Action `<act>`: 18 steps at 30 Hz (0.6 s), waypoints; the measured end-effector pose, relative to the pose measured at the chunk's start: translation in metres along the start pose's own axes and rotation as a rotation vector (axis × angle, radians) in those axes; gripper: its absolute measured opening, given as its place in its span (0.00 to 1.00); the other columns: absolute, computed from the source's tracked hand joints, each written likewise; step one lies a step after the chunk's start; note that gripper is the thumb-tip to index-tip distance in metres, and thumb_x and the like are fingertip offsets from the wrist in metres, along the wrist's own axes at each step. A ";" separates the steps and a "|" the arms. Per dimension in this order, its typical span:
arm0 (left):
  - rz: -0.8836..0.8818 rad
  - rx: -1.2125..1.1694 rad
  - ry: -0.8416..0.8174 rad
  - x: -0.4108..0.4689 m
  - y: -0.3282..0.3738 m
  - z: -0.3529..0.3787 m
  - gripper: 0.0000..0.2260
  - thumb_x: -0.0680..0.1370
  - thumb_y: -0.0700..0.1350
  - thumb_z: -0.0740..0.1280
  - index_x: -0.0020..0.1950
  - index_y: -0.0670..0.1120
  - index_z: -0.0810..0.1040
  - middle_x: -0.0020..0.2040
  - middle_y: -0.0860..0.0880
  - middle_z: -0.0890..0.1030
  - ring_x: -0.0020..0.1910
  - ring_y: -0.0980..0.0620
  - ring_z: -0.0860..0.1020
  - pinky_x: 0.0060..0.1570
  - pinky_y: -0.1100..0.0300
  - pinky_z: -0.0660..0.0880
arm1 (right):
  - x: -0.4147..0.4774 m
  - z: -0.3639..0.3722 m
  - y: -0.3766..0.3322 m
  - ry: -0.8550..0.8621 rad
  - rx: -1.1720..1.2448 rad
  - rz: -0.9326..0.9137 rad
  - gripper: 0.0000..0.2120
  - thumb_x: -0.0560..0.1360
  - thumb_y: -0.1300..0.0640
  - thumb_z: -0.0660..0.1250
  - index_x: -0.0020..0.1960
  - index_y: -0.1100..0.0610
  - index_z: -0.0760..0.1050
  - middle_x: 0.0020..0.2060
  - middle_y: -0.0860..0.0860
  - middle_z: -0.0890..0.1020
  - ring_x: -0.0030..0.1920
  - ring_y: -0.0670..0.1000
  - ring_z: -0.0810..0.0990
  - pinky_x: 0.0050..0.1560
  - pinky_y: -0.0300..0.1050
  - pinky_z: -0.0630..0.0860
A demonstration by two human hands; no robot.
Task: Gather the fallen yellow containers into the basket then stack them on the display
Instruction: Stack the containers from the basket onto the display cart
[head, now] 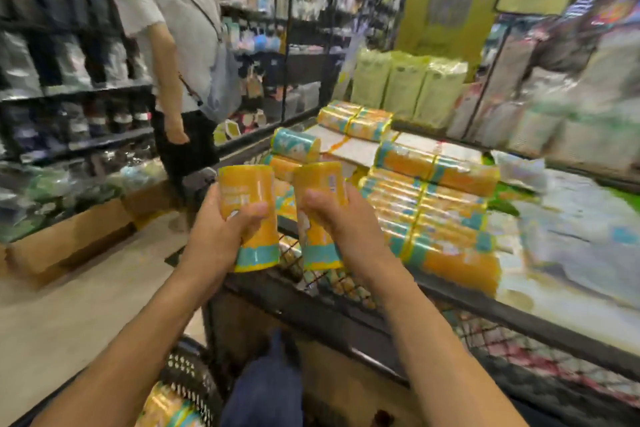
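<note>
**A:** Room and surface?

**B:** Shop aisle. Pale smooth floor (pixel 86 322) at left, dark stocked shelves (pixel 69 62) upper left, a bystander in a white shirt (pixel 162 10) before them. One brown cardboard box (pixel 69 243) sat on the floor. A black wire-mesh display stand (pixel 346 291) ran from centre to lower right.

**A:** Counts?

**B:** Two in hand, mid-frame, upright above the stand's near edge and just beside each other. The left hand (pixel 218 243) had its fingers wrapped round the left yellow cylindrical container with a teal band (pixel 247 184). The right hand (pixel 336 222) gripped the right yellow container (pixel 320 184) likewise. Stacked yellow containers (pixel 433 218) lay on their sides on the stand, centre right, too blurred to count. Three pale green packs (pixel 405 87) stood behind. One black perforated basket (pixel 187 374) was at bottom left, with at least one yellow container inside (pixel 162 406).
</note>
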State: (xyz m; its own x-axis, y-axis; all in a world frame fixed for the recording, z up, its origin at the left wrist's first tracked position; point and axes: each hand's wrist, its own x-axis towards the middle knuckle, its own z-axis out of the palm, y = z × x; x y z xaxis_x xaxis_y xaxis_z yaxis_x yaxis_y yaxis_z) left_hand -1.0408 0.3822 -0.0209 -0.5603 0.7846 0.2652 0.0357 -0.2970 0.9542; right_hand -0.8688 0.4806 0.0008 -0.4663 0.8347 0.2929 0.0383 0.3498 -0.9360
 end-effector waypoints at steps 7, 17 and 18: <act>0.112 0.030 -0.258 0.032 0.032 0.116 0.23 0.68 0.56 0.76 0.61 0.56 0.76 0.55 0.48 0.86 0.54 0.46 0.85 0.53 0.42 0.82 | -0.005 -0.123 -0.016 0.263 0.054 0.018 0.31 0.64 0.32 0.76 0.60 0.50 0.79 0.52 0.47 0.87 0.55 0.50 0.86 0.62 0.58 0.80; 0.381 0.495 -0.449 0.110 0.021 0.218 0.30 0.74 0.52 0.79 0.61 0.49 0.59 0.50 0.53 0.78 0.46 0.53 0.81 0.50 0.47 0.77 | 0.036 -0.238 0.000 0.422 -0.316 0.110 0.31 0.71 0.36 0.76 0.63 0.53 0.68 0.53 0.49 0.82 0.50 0.50 0.83 0.53 0.53 0.81; 0.426 0.567 -0.497 0.124 0.018 0.222 0.30 0.73 0.53 0.79 0.61 0.51 0.60 0.51 0.50 0.79 0.45 0.49 0.81 0.49 0.44 0.79 | 0.044 -0.245 0.003 0.416 -0.405 0.109 0.33 0.71 0.37 0.76 0.63 0.53 0.65 0.53 0.50 0.80 0.50 0.48 0.82 0.54 0.53 0.80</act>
State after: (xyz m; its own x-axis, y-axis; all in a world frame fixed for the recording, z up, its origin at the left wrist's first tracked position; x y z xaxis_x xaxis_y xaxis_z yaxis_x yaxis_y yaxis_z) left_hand -0.9259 0.5952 0.0596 0.0161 0.8543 0.5195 0.6415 -0.4074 0.6500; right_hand -0.6727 0.6220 0.0586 -0.0583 0.9429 0.3278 0.4390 0.3191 -0.8399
